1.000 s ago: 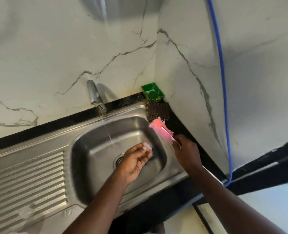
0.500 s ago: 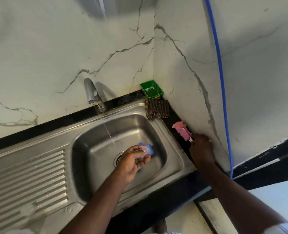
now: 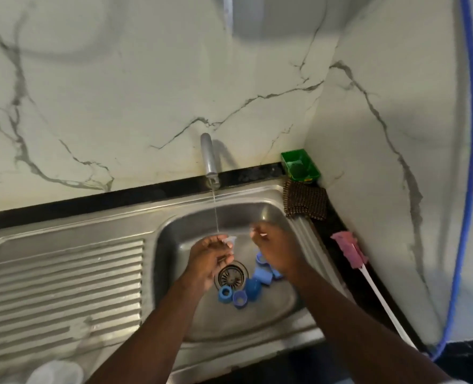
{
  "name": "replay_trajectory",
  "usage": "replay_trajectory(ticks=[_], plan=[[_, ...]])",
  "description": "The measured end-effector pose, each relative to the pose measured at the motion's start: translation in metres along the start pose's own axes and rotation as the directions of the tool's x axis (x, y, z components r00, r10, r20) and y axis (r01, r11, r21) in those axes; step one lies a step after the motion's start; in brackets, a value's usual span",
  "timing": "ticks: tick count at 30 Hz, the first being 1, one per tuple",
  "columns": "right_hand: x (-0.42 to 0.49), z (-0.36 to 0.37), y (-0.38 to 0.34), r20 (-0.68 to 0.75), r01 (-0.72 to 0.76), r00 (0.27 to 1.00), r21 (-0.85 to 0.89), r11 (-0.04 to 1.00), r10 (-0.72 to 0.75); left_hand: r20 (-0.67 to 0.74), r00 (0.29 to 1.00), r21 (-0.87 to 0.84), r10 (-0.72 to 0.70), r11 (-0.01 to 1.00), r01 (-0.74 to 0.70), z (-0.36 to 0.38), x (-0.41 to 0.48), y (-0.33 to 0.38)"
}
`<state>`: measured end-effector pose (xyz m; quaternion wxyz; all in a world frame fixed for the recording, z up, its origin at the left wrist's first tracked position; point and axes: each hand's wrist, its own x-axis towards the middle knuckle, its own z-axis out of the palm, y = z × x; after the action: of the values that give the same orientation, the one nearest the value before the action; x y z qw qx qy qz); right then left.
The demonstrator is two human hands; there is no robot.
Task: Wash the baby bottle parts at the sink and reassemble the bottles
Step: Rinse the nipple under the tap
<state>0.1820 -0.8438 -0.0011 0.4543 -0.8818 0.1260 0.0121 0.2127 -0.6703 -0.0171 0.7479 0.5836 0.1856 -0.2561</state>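
Rinsing stage: left hand (image 3: pixel 210 257) fingers pinch clear silicone teat (image 3: pixel 230 239) under tap stream (image 3: pixel 215 214); right hand (image 3: pixel 275 249) fingers' hold unclear; blue plastic rings (image 3: pixel 225 294) lie unassembled.

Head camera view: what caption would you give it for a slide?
Left hand holds a clear part under the tap stream, right hand beside it, blue parts in the sink.
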Motion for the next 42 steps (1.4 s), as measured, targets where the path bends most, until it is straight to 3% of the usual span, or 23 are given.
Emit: replay_trajectory(ticks=[3, 5, 7, 12, 16, 18, 23, 26, 30, 32, 36, 40, 42], plan=[[0.037, 0.038, -0.030, 0.217, -0.131, 0.974, 0.282, 0.950, 0.070, -0.042, 0.995, 0.101, 0.085, 0.992, -0.081, -0.009, 0.024, 0.022], [0.061, 0.055, -0.041, 0.276, -0.158, 0.958, 0.302, 0.940, 0.072, -0.057, 0.984, 0.254, 0.170, 0.956, -0.150, -0.016, 0.041, 0.036], [0.080, 0.063, -0.054, 0.234, -0.180, 0.964, 0.238, 0.954, 0.124, -0.062, 0.971, 0.312, 0.232, 0.928, -0.202, -0.023, 0.056, 0.046], [0.115, 0.069, -0.069, 0.184, -0.259, 0.961, 0.341, 0.904, 0.206, -0.166, 0.968, 0.224, 0.191, 0.963, -0.151, -0.024, 0.074, 0.066], [0.127, 0.068, -0.073, 0.098, -0.265, 0.964, 0.339, 0.903, 0.246, -0.169, 0.985, -0.032, 0.027, 0.999, -0.033, -0.014, 0.073, 0.070], [0.127, 0.064, -0.071, 0.082, -0.273, 0.962, 0.282, 0.920, 0.260, -0.138, 0.988, -0.059, 0.075, 0.995, -0.084, -0.008, 0.072, 0.069], [0.115, 0.063, -0.061, 0.129, -0.358, 0.930, 0.527, 0.771, 0.344, -0.198, 0.934, 0.246, 0.298, 0.937, -0.247, -0.005, 0.077, 0.061], [0.112, 0.063, -0.060, 0.196, -0.390, 0.919, 0.581, 0.714, 0.343, -0.246, 0.884, 0.365, 0.398, 0.883, -0.296, -0.006, 0.077, 0.062], [0.106, 0.063, -0.060, 0.226, -0.423, 0.902, 0.638, 0.644, 0.369, -0.145, 0.898, 0.525, 0.416, 0.801, -0.287, -0.004, 0.083, 0.070], [0.102, 0.060, -0.062, 0.287, -0.465, 0.883, 0.638, 0.614, 0.371, -0.072, 0.928, 0.548, 0.365, 0.792, -0.269, -0.002, 0.084, 0.073], [0.100, 0.056, -0.057, 0.339, -0.489, 0.862, 0.753, 0.440, 0.377, -0.014, 0.933, 0.476, 0.359, 0.823, -0.309, -0.004, 0.078, 0.074], [0.102, 0.059, -0.056, 0.321, -0.460, 0.881, 0.754, 0.469, 0.348, -0.033, 0.937, 0.470, 0.348, 0.833, -0.292, -0.004, 0.078, 0.070], [0.103, 0.060, -0.059, 0.302, -0.441, 0.885, 0.787, 0.431, 0.353, -0.054, 0.935, 0.444, 0.350, 0.847, -0.292, -0.002, 0.078, 0.069]])
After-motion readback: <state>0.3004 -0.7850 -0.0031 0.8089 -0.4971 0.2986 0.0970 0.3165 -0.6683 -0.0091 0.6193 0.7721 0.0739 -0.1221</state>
